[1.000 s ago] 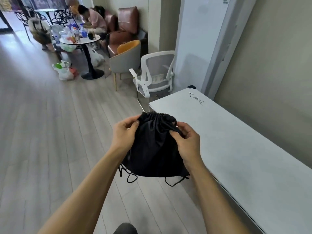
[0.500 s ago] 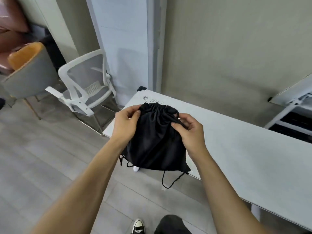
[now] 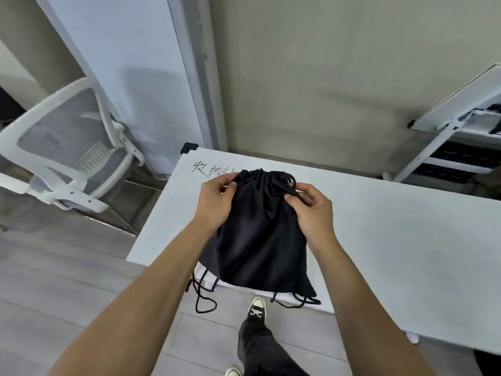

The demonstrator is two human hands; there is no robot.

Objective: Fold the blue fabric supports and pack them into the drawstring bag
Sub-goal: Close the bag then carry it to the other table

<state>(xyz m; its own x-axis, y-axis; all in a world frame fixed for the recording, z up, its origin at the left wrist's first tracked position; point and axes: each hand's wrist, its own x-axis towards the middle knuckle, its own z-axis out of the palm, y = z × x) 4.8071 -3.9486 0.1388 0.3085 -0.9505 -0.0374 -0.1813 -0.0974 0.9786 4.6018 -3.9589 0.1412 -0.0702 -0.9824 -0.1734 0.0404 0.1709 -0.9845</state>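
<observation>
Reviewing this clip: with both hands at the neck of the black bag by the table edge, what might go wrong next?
1. The drawstring bag overhangs the table edge; if either grip loosens, it may slide off.
2. Its cords dangle near the shoe and might snag.
3. The left hand and right hand pinch a cinched mouth, so opening may tighten it.

- You face a beige wall (image 3: 339,77); grey plank floor (image 3: 54,267) below.
- White table (image 3: 406,240) ahead, handwriting (image 3: 210,169) at its corner.
- White mesh chair (image 3: 67,147) to your left.
</observation>
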